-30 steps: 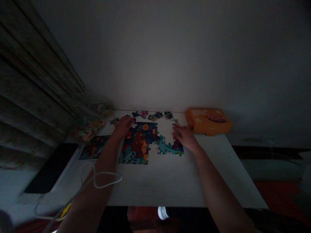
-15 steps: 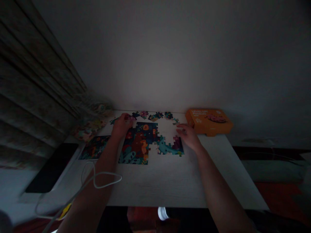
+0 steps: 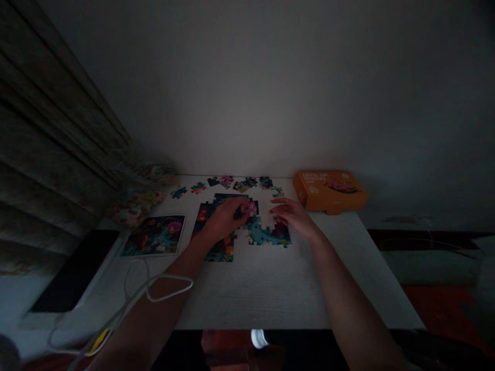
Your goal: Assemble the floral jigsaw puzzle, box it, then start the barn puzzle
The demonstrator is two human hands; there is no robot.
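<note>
My left hand reaches over the partly assembled jigsaw puzzle, its fingers pinching a pink and dark puzzle piece. That piece is at the right edge of the upper assembled part, just above the teal section; whether it is locked in, I cannot tell. My right hand hovers by the puzzle's right side, thumb and fingers apart, with nothing visible in them. Beneath it a purple corner of the puzzle shows in part. Loose puzzle pieces lie in a row along the back of the table.
An orange puzzle box stands at the back right. A printed reference picture lies to the left, beside a black flat device. A white cable loops over my left forearm. Patterned curtains hang at the left.
My left hand has moved right from the loose pieces at the back left, carrying the pink piece to the puzzle's middle. The reference picture is now uncovered. My right hand has barely shifted.
</note>
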